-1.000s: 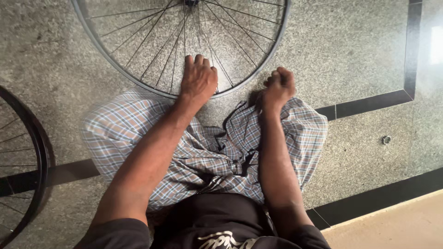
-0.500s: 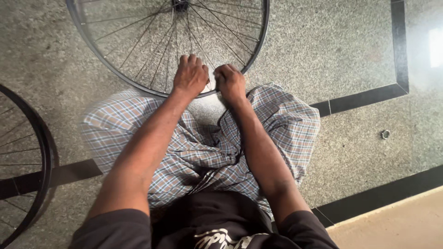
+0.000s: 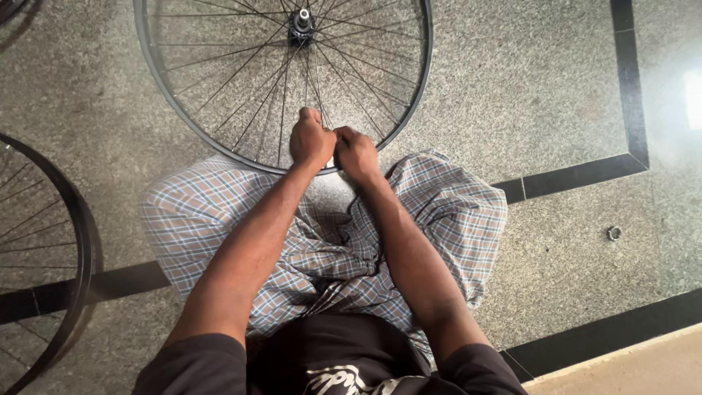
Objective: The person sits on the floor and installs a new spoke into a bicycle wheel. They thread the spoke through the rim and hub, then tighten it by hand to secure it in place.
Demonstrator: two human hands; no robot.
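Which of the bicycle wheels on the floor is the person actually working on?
The silver-rimmed wheel at top centre: both the left hand and right hand grip its spokes. The black-rimmed wheel at the left edge lies untouched.

Bare spoked bicycle wheel (image 3: pixel 219 88), silver rim, dark hub, flat on speckled stone floor.

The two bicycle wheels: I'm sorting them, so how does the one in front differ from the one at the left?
The front wheel has a silvery rim, the left wheel a black one. The front wheel shows its hub; the left wheel is cut off by the picture edge. Both hands, left hand and right hand, are on the front wheel; the left wheel is untouched. Both are spoked and tyreless.
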